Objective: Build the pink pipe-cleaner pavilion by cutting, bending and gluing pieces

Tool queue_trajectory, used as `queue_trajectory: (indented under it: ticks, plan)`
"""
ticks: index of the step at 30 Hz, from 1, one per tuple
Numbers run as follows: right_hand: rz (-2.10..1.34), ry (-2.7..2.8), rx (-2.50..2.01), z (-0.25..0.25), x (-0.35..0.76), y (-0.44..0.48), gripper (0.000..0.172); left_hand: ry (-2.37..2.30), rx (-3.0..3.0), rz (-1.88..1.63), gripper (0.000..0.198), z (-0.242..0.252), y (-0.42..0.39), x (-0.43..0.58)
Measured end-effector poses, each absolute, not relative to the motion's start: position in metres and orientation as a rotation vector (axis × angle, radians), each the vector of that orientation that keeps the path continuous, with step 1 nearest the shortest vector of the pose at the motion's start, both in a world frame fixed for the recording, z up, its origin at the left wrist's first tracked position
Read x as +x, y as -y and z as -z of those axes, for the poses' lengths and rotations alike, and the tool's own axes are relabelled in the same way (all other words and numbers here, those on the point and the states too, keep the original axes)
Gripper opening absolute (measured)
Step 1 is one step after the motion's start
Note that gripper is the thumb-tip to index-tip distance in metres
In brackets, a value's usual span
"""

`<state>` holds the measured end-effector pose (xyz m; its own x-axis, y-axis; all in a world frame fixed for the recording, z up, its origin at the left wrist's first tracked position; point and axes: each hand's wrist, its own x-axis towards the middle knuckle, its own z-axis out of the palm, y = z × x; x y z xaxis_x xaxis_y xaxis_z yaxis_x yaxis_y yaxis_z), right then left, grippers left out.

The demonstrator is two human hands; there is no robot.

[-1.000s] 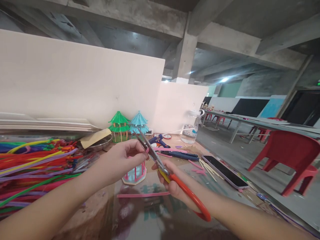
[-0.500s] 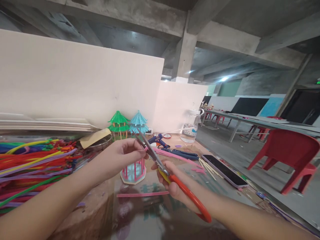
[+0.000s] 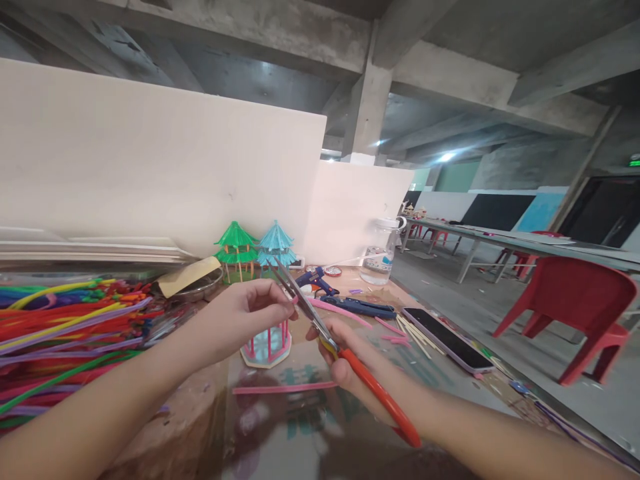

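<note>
My left hand (image 3: 245, 315) pinches one end of a pink pipe cleaner (image 3: 340, 311) that runs off to the right above the table. My right hand (image 3: 350, 360) grips orange-handled scissors (image 3: 350, 363); their blades (image 3: 295, 293) point up and left and meet the pink pipe cleaner right at my left fingertips. Below my hands stands a small pink and light-blue pavilion base (image 3: 267, 345). A cut pink strip (image 3: 285, 387) lies flat on the glossy table in front of it.
A big pile of coloured pipe cleaners (image 3: 65, 327) fills the left. Green (image 3: 235, 248) and blue (image 3: 276, 245) model pavilions stand by the white board. A glue gun (image 3: 315, 280), water jar (image 3: 380, 257), phone (image 3: 447, 340), sticks (image 3: 413, 333) and red chair (image 3: 570, 313) lie right.
The scissor blades have closed down onto the pink pipe cleaner by my left fingertips. Both hands have shifted only slightly.
</note>
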<state>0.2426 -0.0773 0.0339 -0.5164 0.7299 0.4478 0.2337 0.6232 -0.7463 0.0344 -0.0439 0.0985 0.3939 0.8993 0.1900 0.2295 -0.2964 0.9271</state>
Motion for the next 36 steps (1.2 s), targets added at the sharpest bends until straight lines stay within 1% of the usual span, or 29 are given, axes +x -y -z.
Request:
queue_trajectory:
  ticks: [5, 12, 17, 19, 21, 23, 26, 28, 31, 34, 36]
  plan:
    - [-0.892, 2.036, -0.803, -0.036, 0.240, 0.079, 0.061, -1.003, 1.834, -0.932, 0.030, -0.092, 0.040, 0.032]
    - [-1.007, 1.862, -0.792, -0.030, 0.236, 0.075, 0.055, -1.013, 1.906, -0.894, 0.032, -0.091, 0.037, 0.027]
    - [-1.032, 1.806, -0.873, -0.040, 0.247, 0.062, 0.058, -1.034, 2.057, -0.829, 0.029, -0.103, 0.038, 0.016]
    - [-0.905, 1.882, -0.984, -0.048, 0.257, 0.051, 0.055, -1.061, 2.143, -0.784, 0.029, -0.108, 0.039, 0.011]
    - [-0.667, 1.997, -1.136, -0.053, 0.266, 0.036, 0.048, -1.078, 2.228, -0.726, 0.026, -0.110, 0.041, 0.009]
    - [-0.444, 2.101, -1.307, -0.051, 0.275, 0.021, 0.043, -1.070, 2.305, -0.670, 0.023, -0.111, 0.044, 0.009]
    - [-0.214, 2.239, -1.494, -0.038, 0.282, 0.005, 0.043, -1.073, 2.387, -0.623, 0.024, -0.109, 0.048, 0.013]
    - [-0.124, 2.321, -1.593, -0.028, 0.285, 0.001, 0.044, -1.085, 2.393, -0.638, 0.020, -0.108, 0.049, 0.015]
    - [-0.095, 2.384, -1.677, -0.019, 0.288, -0.002, 0.047, -1.082, 2.355, -0.674, 0.017, -0.108, 0.047, 0.014]
    - [-0.099, 2.423, -1.694, -0.018, 0.289, -0.002, 0.045, -1.079, 2.355, -0.680, 0.019, -0.109, 0.044, 0.012]
    - [-0.005, 2.452, -1.632, -0.019, 0.288, -0.001, 0.043, -1.099, 2.382, -0.684, 0.021, -0.109, 0.043, 0.012]
